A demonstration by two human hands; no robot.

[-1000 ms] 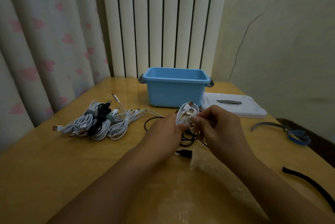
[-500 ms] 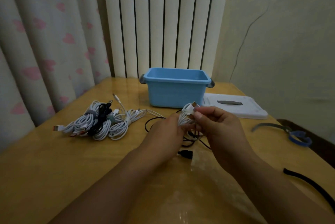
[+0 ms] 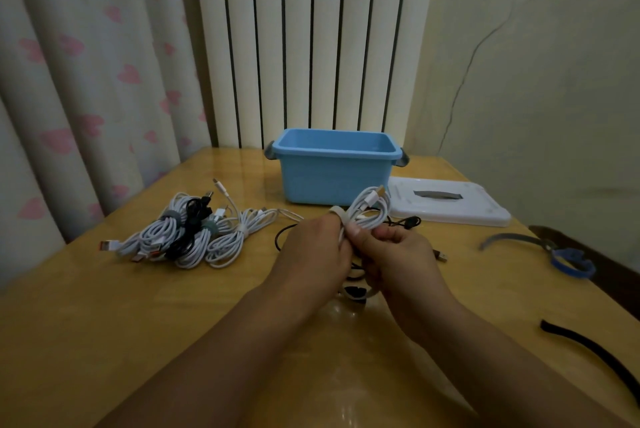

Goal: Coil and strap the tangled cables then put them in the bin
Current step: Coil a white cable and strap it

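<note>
White cable coil (image 3: 369, 211) is being pinched by both hands — left hand (image 3: 311, 251), right hand (image 3: 398, 254) — so its strap (image 3: 337, 211) wraps tight, blue bin (image 3: 334, 168) waiting just beyond.

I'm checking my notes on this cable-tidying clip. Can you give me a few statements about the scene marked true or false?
1. Both hands hold a white coiled cable. True.
2. The blue bin has its lid on. False: the white lid lies on the table beside it.
3. Strapped cable bundles lie left of the bin. True.
4. The black strap lies inside the bin. False: it lies on the table at the right.
</note>
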